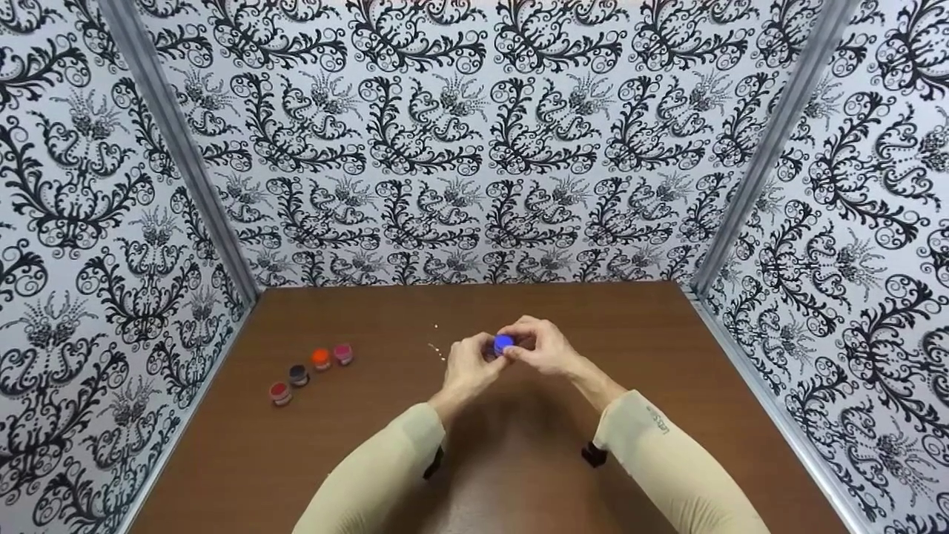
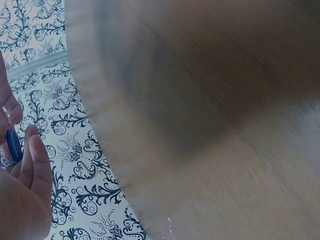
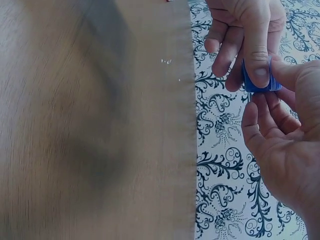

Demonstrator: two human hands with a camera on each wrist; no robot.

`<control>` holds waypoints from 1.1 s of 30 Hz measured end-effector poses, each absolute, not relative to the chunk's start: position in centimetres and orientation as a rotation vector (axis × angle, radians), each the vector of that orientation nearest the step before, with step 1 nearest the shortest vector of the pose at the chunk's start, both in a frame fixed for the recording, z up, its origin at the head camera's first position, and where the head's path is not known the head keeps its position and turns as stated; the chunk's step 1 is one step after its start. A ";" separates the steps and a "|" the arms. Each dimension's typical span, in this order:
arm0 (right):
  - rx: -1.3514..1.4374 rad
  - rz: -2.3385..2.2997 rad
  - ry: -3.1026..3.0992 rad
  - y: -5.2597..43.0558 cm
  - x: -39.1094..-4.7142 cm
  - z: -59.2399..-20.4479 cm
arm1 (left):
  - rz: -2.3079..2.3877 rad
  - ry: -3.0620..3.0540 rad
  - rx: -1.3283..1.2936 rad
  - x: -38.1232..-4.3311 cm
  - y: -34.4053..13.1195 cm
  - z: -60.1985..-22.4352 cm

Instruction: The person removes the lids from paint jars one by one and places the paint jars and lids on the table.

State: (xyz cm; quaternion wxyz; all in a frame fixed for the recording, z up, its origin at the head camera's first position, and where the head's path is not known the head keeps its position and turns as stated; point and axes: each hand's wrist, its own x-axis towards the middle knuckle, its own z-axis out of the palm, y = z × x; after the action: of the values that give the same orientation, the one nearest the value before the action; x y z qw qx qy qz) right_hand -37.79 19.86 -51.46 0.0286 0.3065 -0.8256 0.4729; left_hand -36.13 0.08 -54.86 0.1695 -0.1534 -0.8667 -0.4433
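Note:
A small jar with a blue lid (image 1: pixel 503 343) is held between both hands above the table, near the middle in the head view. My left hand (image 1: pixel 470 365) grips it from the left, its thumb pressed along the blue side (image 3: pixel 253 82) in the right wrist view. From the other side my right hand (image 1: pixel 543 345) pinches it between thumb and curled fingers. The left wrist view catches the jar (image 2: pixel 11 149) at its left edge, with part of a printed label showing. Fingers hide much of the jar.
On the table's left stand a red jar (image 1: pixel 280 393), a dark jar (image 1: pixel 298 375), an orange jar (image 1: pixel 320 360) and a pink jar (image 1: pixel 342 354) in a slanting row. Small bright specks (image 1: pixel 437 348) show on the brown table (image 1: pixel 356 437). Patterned walls (image 1: pixel 460 148) enclose it.

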 end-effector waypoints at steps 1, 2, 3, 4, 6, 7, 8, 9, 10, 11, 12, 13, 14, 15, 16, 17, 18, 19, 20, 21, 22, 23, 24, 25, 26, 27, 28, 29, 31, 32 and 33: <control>0.944 1.465 -2.557 19.8 -37.8 -51.5 | -1.259 -2.462 -0.436 -36.1 0.1 -54.9; 0.940 1.472 -2.563 19.8 -37.8 -51.6 | -1.260 -2.463 -0.433 -36.1 0.1 -55.0; 0.938 1.480 -2.565 19.8 -37.8 -51.6 | -1.261 -2.460 -0.434 -36.0 0.1 -55.0; 0.935 1.489 -2.563 19.8 -37.8 -51.7 | -1.263 -2.457 -0.435 -36.0 0.1 -54.9; 0.924 1.518 -2.556 19.8 -37.8 -51.6 | -1.266 -2.447 -0.440 -36.0 0.1 -54.9; 0.923 1.536 -2.544 19.7 -37.8 -51.7 | -1.268 -2.443 -0.443 -36.0 0.1 -54.9; 0.914 1.555 -2.535 19.7 -37.8 -51.7 | -1.268 -2.435 -0.445 -36.1 0.1 -54.9; 0.903 1.567 -2.528 19.7 -37.8 -51.7 | -1.268 -2.422 -0.451 -36.1 0.0 -55.0; 0.890 1.580 -2.520 19.6 -37.8 -51.7 | -1.270 -2.414 -0.450 -36.2 0.0 -55.0; 0.874 1.587 -2.513 19.6 -37.8 -51.7 | -1.271 -2.404 -0.450 -36.2 0.0 -55.0; 0.846 1.589 -2.510 19.5 -37.8 -51.7 | -1.274 -2.400 -0.446 -36.3 0.0 -55.1; 0.813 1.589 -2.507 19.4 -37.7 -51.7 | -1.277 -2.396 -0.443 -36.3 0.0 -55.1; 0.770 1.588 -2.508 19.3 -37.7 -51.7 | -1.279 -2.394 -0.438 -36.4 0.0 -55.1; 0.725 1.579 -2.508 19.2 -37.6 -51.7 | -1.286 -2.398 -0.430 -36.4 0.0 -55.1; 0.680 1.561 -2.507 19.1 -37.6 -51.7 | -1.291 -2.404 -0.422 -36.4 0.0 -55.0; 0.629 1.532 -2.508 19.0 -37.6 -51.7 | -1.292 -2.409 -0.418 -36.4 0.1 -55.0; 0.576 1.501 -2.513 18.9 -37.5 -51.7 | -1.292 -2.415 -0.414 -36.4 0.1 -54.9; 0.533 1.467 -2.514 18.8 -37.5 -51.8 | -1.287 -2.420 -0.409 -36.4 0.2 -54.8; 0.493 1.435 -2.516 18.7 -37.4 -51.8 | -1.283 -2.425 -0.405 -36.4 0.3 -54.7; 0.456 1.401 -2.518 18.6 -37.4 -51.8 | -1.279 -2.429 -0.402 -36.3 0.3 -54.7; 0.428 1.375 -2.517 18.5 -37.4 -51.9 | -1.275 -2.431 -0.399 -36.2 0.4 -54.6; 0.405 1.356 -2.516 18.4 -37.4 -51.9 | -1.275 -2.430 -0.399 -36.1 0.5 -54.5; 0.389 1.346 -2.515 18.4 -37.3 -51.8 | -1.278 -2.430 -0.400 -36.1 0.6 -54.5; 0.381 1.342 -2.510 18.4 -37.3 -51.8 | -1.282 -2.430 -0.400 -36.0 0.6 -54.4; 0.378 1.340 -2.504 18.4 -37.3 -51.8 | -1.291 -2.429 -0.402 -36.0 0.7 -54.4; 0.383 1.337 -2.499 18.4 -37.3 -51.7 | -1.299 -2.426 -0.405 -36.0 0.7 -54.3; 0.395 1.336 -2.490 18.4 -37.3 -51.7 | -1.305 -2.424 -0.406 -36.0 0.8 -54.3; 0.411 1.335 -2.483 18.4 -37.3 -51.7 | -1.311 -2.422 -0.408 -36.0 0.8 -54.3; 0.453 1.329 -2.467 18.5 -37.4 -51.8 | -1.314 -2.421 -0.410 -36.0 0.8 -54.3; 0.477 1.324 -2.461 18.5 -37.4 -51.9 | -1.316 -2.422 -0.410 -36.0 0.7 -54.3; 0.504 1.323 -2.458 18.5 -37.4 -51.9 | -1.315 -2.423 -0.410 -36.1 0.7 -54.3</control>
State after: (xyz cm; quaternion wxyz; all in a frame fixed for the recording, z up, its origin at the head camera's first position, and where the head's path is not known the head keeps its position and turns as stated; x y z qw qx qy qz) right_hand -37.36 18.49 -51.94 0.1519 0.1756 -0.8565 0.4611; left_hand -36.07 0.71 -54.33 0.1762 -0.1447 -0.8558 -0.4644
